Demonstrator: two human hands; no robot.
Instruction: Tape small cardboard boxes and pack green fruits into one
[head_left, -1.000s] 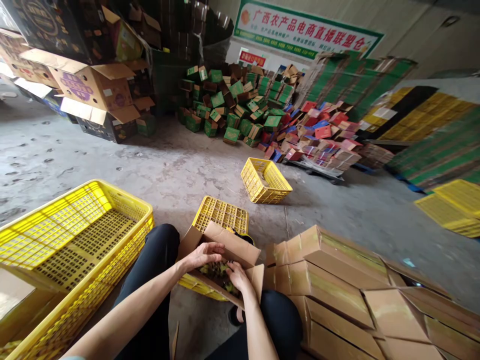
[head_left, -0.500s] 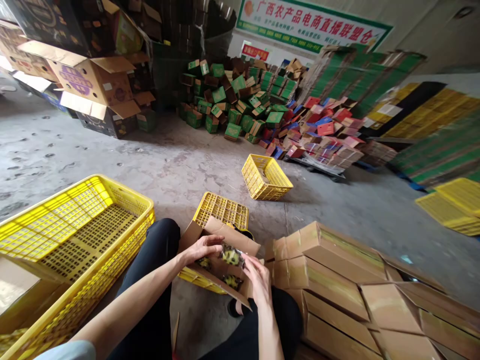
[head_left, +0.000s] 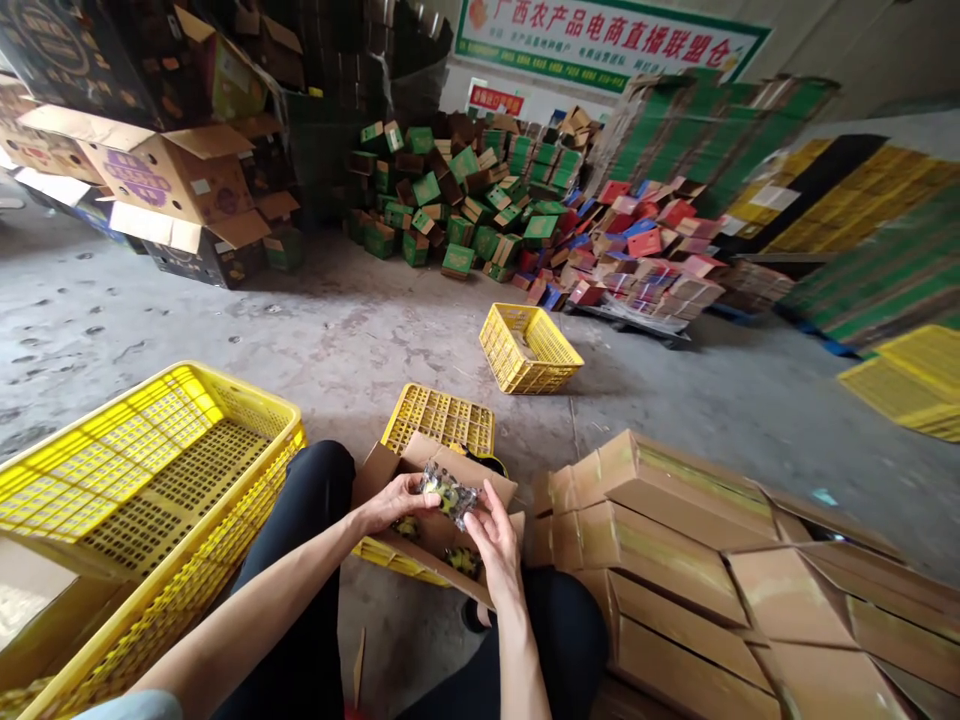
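Observation:
A crinkled clear plastic package with yellow-green pieces inside point(head_left: 450, 497) is held above an open cardboard box point(head_left: 427, 455). My left hand point(head_left: 391, 500) pinches its left end, thumb on top. Around its right end, my right hand point(head_left: 495, 540) has thumb and fingers loosely bent, the thumb at the near edge. Inside the box lie more yellow-green packages point(head_left: 463, 560), partly hidden by my hands and the flaps. The box sits tilted on a yellow plastic crate point(head_left: 405, 562) between my knees.
A large yellow crate point(head_left: 289, 425) stands at my left, with cardboard inside. Cardboard boxes point(head_left: 675, 585) are stacked at my right. Ahead are an upturned yellow crate point(head_left: 442, 415) and another crate point(head_left: 531, 350). Green boxes point(head_left: 457, 260) and red boxes point(head_left: 643, 243) lie piled farther back.
The package has shifted slightly left and up and now tilts down to the right. My left hand's thumb has come over it, and my right hand has turned, its fingers spreading.

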